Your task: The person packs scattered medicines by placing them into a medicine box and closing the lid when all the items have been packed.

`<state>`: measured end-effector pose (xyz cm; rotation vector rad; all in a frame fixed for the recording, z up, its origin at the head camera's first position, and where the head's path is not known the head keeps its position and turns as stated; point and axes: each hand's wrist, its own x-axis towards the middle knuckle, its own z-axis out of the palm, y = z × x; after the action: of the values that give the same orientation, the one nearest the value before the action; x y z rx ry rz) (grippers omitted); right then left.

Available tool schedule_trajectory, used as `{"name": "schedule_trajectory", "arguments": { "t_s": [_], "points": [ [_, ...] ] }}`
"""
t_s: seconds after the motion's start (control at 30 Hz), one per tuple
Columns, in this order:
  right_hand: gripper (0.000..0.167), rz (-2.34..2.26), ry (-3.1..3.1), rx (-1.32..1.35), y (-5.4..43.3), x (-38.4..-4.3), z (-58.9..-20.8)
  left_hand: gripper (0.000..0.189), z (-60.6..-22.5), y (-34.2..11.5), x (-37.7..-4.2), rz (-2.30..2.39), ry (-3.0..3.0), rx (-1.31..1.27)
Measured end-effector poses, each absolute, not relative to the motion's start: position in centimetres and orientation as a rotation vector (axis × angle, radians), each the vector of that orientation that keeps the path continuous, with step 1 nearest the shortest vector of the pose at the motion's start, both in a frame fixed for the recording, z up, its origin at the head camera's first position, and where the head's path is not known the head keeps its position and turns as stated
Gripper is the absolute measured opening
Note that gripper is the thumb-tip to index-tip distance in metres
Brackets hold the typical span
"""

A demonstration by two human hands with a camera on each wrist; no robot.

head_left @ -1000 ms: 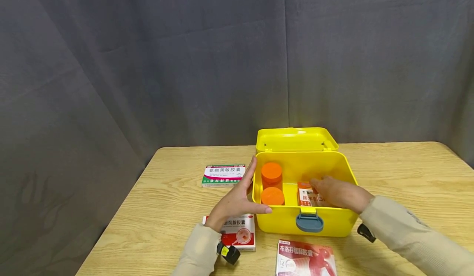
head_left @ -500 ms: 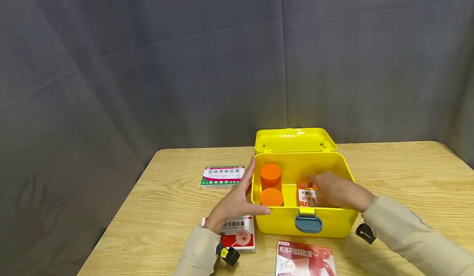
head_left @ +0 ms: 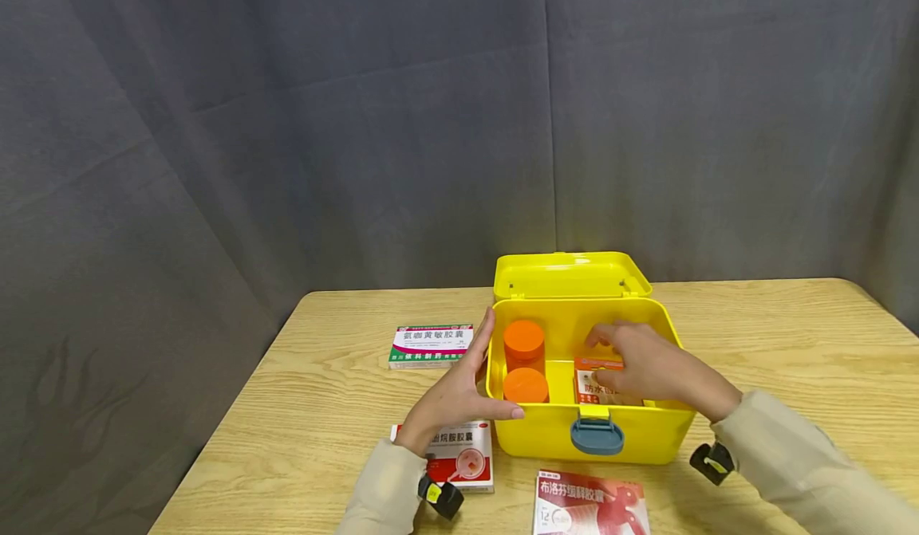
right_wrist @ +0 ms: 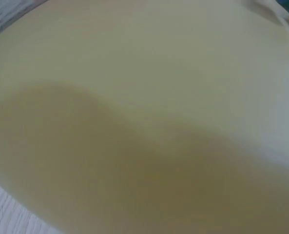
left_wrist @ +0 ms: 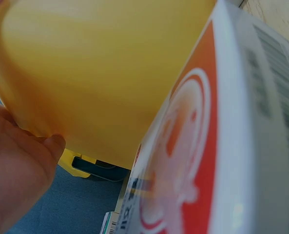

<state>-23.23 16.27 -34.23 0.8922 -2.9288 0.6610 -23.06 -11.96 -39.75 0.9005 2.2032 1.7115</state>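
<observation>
A dark grey curtain (head_left: 359, 136) hangs behind a light wood-grain table (head_left: 775, 344). On the table stands a yellow medicine box (head_left: 538, 438), its lid (head_left: 570, 273) swung open at the back and its blue-grey latch (head_left: 597, 437) at the front. Inside, along the left wall, a rear orange jar (head_left: 524, 342) stands behind a front orange jar (head_left: 526, 386). To their right, on the box floor, is an orange-and-white waterproof plaster carton (head_left: 586, 389). The right hand (head_left: 659, 367) is over this carton, thumb and fingers spread wide; whether the thumb touches it, I cannot tell. The left hand (head_left: 455, 395) rests against the box's left end, fingers straight and thumb wide apart, reaching to the front wall. Beneath that wrist lies a red-and-white capsule carton (head_left: 468, 457); farther back, a green-and-white capsule carton (head_left: 431, 347). A red-and-white ibuprofen carton (head_left: 590, 505) lies in front of the medicine box.
</observation>
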Motion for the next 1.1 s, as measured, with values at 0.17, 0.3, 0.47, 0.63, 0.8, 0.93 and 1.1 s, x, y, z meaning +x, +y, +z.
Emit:
{"name": "schedule_trajectory", "arguments": {
  "t_s": [0.17,0.3,0.47,0.63,0.8,0.93,1.1],
  "points": [
    [0.032,0.707,-2.88,0.859,16.2,-23.0,-34.3,0.117,-39.8,-11.9,-23.0,1.719,2.208,0.879],
    [0.035,0.746,-2.858,0.847,16.2,-22.8,-34.2,0.117,-39.8,-11.9,-22.9,1.747,2.188,0.876],
    [0.037,0.791,-2.84,0.843,16.3,-22.6,-33.8,0.116,-39.6,-12.0,-23.0,1.747,2.188,0.873],
    [0.039,0.827,-2.825,0.821,16.5,-22.5,-33.5,0.116,-39.5,-11.9,-23.4,1.734,2.204,0.899],
    [0.04,0.855,-2.828,0.795,16.6,-22.3,-33.5,0.117,-39.5,-11.8,-23.4,1.74,2.198,0.892],
    [0.041,0.885,-2.822,0.798,16.7,-22.2,-33.5,0.115,-39.5,-11.8,-23.3,1.734,2.207,0.876],
    [0.04,0.888,-2.811,0.817,16.8,-21.9,-33.5,0.115,-39.6,-11.7,-23.0,1.75,2.195,0.882]
  ]
}}
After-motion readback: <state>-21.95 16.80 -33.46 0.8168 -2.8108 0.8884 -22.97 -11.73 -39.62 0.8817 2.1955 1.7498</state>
